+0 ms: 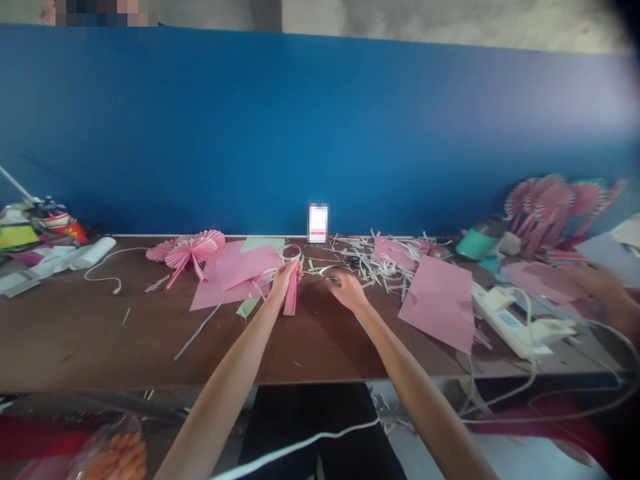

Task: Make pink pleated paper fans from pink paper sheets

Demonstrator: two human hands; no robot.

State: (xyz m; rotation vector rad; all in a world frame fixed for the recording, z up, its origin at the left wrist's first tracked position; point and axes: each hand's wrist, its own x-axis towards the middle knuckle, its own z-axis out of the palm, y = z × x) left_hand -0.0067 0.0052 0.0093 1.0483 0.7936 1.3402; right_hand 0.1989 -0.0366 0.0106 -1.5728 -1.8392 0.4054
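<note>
My left hand (285, 279) is closed around a narrow bundle of pleated pink paper (291, 301), which points down toward the table's front edge. A ring that looks like a tape roll (291, 249) shows just beyond the fingers; whether the hand touches it, I cannot tell. To the right, my right hand (346, 288) hovers over the table with thumb and fingers pinched together. A pale curved strip shows by its fingertips, but what the pinch holds is too small to make out. Pink paper sheets (255, 267) lie left of my left hand.
Paper scraps (390, 263) heap behind my right hand. A phone (319, 224) stands against the blue partition (320, 133). Finished pink fans (195, 250) lie left; more (550, 200) stand right. A power strip (510, 323) with cables and another person's hand (603, 283) are at right.
</note>
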